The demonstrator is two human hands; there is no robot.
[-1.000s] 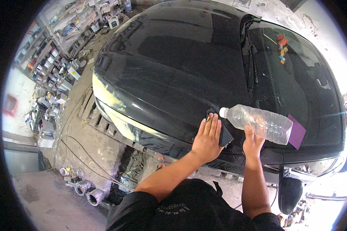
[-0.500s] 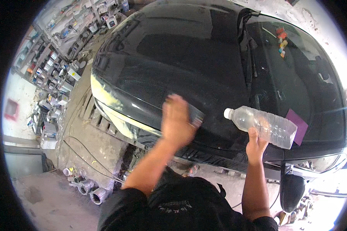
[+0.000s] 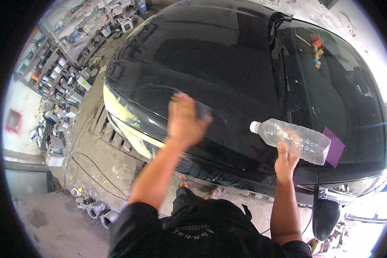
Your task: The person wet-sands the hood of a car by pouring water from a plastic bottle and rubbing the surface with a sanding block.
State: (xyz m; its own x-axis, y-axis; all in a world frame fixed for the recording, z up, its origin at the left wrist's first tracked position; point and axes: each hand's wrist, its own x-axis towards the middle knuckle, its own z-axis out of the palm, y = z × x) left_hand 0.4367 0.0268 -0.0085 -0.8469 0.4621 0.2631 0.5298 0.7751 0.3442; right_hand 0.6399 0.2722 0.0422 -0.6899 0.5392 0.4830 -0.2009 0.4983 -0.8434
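Observation:
My left hand point(image 3: 185, 122) lies over the side of a black car hood point(image 3: 202, 64), its fingers close together and slightly blurred. Under the palm and past the thumb shows a flat grey sanding pad point(image 3: 205, 112), mostly hidden. My right hand point(image 3: 287, 161) grips a clear plastic bottle point(image 3: 303, 144) with a white cap; the bottle is tilted, cap pointing left, above the hood near the windshield. Some fingers show through its wall. Behind the bottle's base, a purple sheet point(image 3: 336, 148) lies on the lower part of the windshield.
Pale yellow filler point(image 3: 116, 107) covers the car's front corner. A black side mirror point(image 3: 326, 219) sticks out at lower right. Shelves with several cans point(image 3: 58, 69) line the left wall. A hose point(image 3: 94, 165) and metal pipe pieces point(image 3: 96, 209) lie on the floor at left.
My left hand has slid left and slightly away from me along the hood with the sanding pad. The right hand and bottle have barely moved.

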